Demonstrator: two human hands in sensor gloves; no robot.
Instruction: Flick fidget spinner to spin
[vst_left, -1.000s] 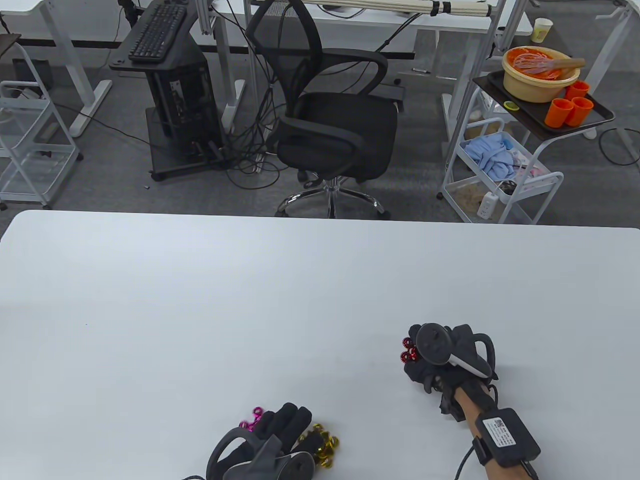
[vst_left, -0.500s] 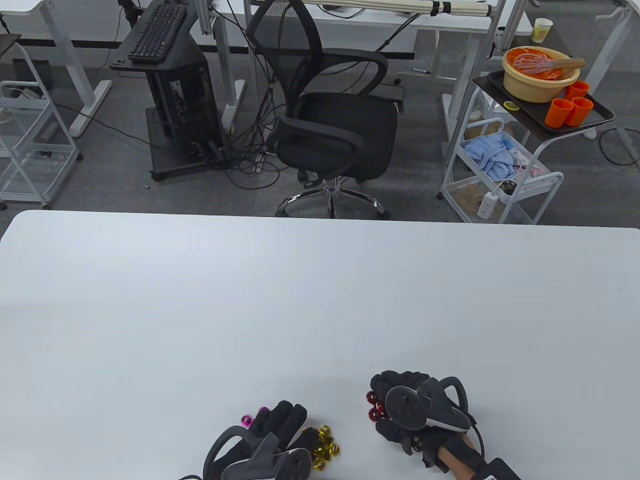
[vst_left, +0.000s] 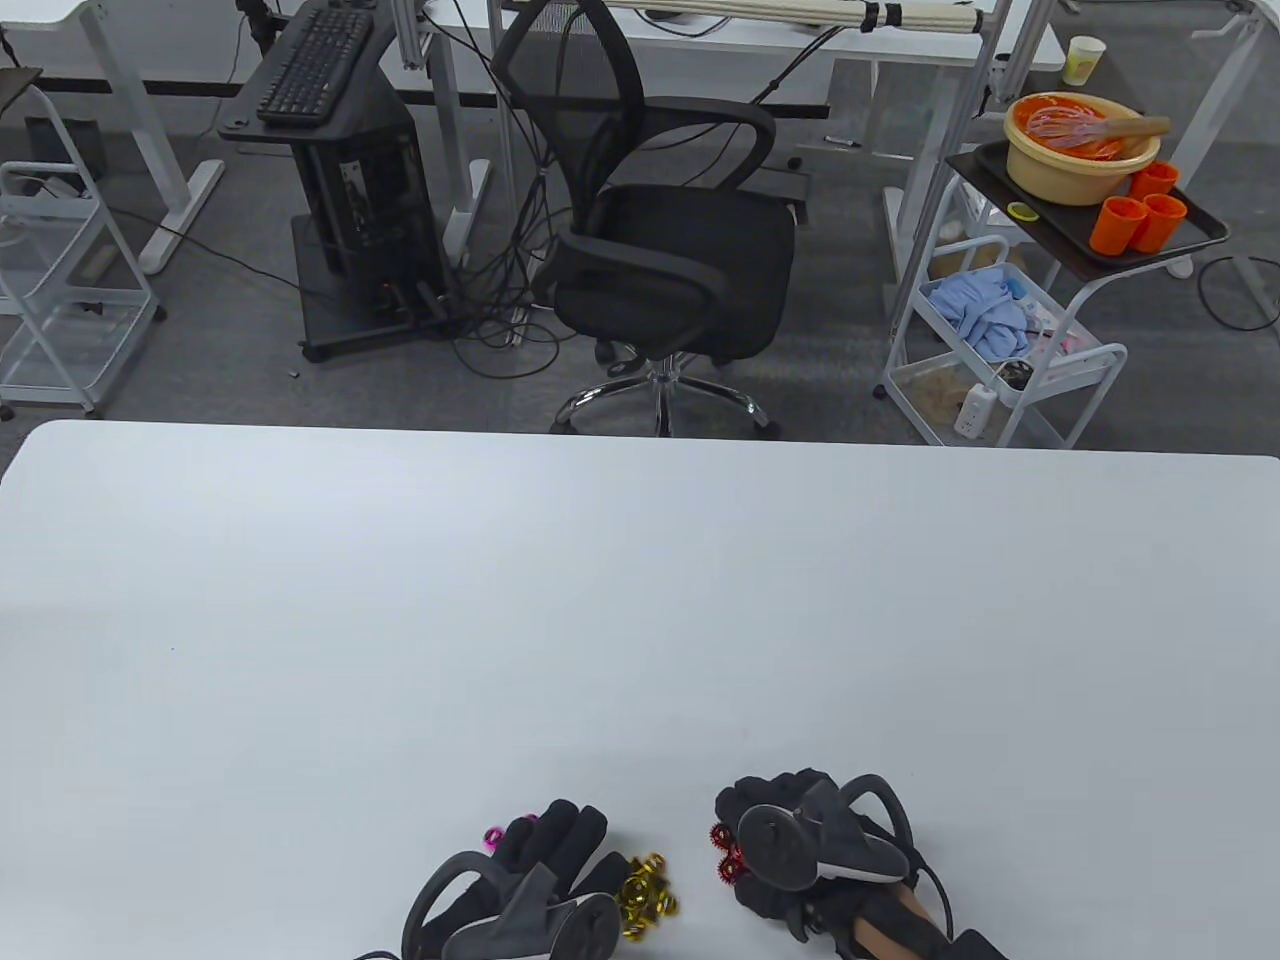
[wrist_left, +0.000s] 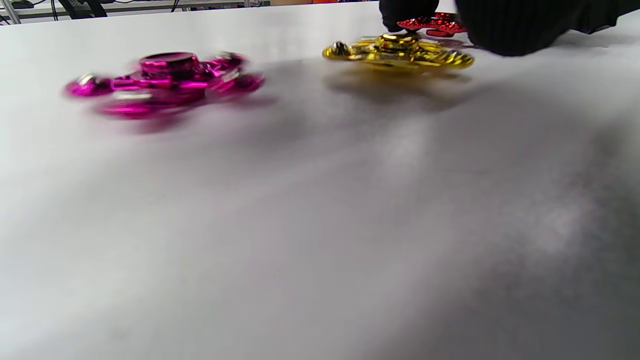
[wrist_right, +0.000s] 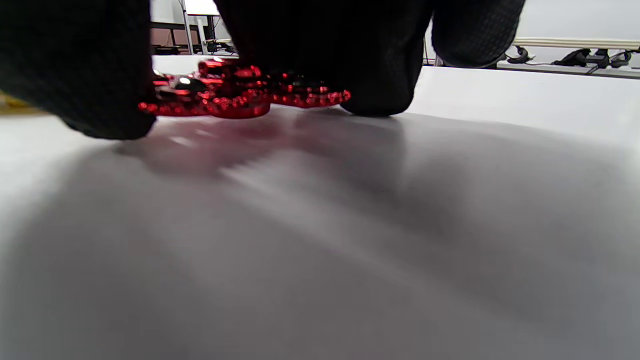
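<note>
Right hand (vst_left: 800, 850) covers the red spinner (vst_left: 727, 852), fingers curled round it, at its 9 o'clock edge; nearer hand. Left hand (vst_left: 545, 870) rests loose-fingered between the magenta spinner (vst_left: 492, 836) and gold spinner (vst_left: 645, 893), holding nothing.

The red spinner (vst_left: 727, 852) is largely covered by the right hand (vst_left: 800, 850). The pink spinner (wrist_left: 165, 82) and gold spinner (wrist_left: 397, 52) are blurred. The left hand (vst_left: 530, 885) is cut off at the near edge.
</note>
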